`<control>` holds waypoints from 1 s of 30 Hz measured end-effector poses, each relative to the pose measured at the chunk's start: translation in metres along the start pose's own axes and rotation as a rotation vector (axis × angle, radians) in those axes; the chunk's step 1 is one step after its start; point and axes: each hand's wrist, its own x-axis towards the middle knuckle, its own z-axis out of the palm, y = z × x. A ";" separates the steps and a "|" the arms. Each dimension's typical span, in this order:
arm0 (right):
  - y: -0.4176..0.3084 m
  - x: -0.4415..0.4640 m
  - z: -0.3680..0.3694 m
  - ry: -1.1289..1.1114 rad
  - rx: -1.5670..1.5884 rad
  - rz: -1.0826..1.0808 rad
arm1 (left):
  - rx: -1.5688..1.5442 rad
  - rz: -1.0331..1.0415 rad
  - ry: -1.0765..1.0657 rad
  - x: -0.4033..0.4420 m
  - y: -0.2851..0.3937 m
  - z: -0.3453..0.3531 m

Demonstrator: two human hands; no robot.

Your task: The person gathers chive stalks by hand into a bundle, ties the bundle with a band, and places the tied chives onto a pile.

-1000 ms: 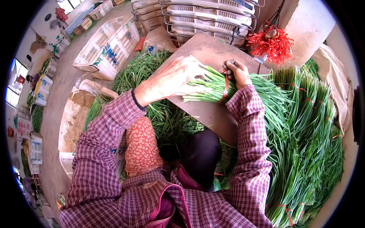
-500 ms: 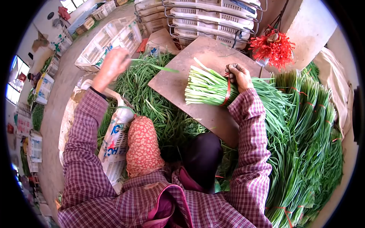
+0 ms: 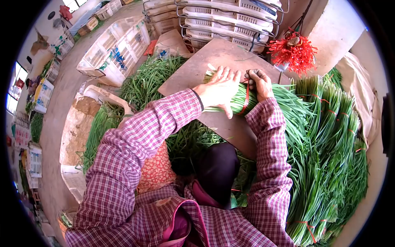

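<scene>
A bundle of garlic chives point(image 3: 238, 102) lies across a brown board point(image 3: 230, 51), pale stems to the left and green leaves to the right. Around it runs a red tie point(image 3: 247, 99). My left hand point(image 3: 220, 87) rests on the stem end, fingers spread and palm down, hiding much of the stems. At the upper side of the bundle, my right hand point(image 3: 260, 84) is closed with thumb and fingertips pinched at the red tie.
Tied chive bundles point(image 3: 329, 144) are heaped on the right. Loose leaves point(image 3: 152, 82) pile up left of the board. A bunch of red ties point(image 3: 293, 53) hangs by the wall. Stacked white crates point(image 3: 228, 18) stand behind, and another white crate point(image 3: 119, 51) sits at upper left.
My left hand has come from the upper left, where it was blurred near some loose leaves, onto the stem end of the bundle. My right hand stays at the tie.
</scene>
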 end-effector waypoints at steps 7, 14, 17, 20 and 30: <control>-0.015 -0.008 0.010 0.010 -0.060 -0.083 | -0.111 -0.036 0.026 -0.004 -0.008 0.031; -0.052 -0.038 0.030 -0.029 -0.173 -0.310 | 0.066 -0.037 0.137 -0.014 0.008 0.004; -0.012 -0.028 0.030 0.019 -0.006 -0.159 | 0.014 -0.046 -0.070 -0.015 0.005 0.007; 0.000 -0.024 0.024 0.023 0.154 -0.158 | -0.046 -0.061 -0.200 -0.010 0.011 -0.004; -0.006 -0.017 0.019 0.095 0.246 -0.152 | -0.138 -0.159 0.101 0.011 0.019 0.035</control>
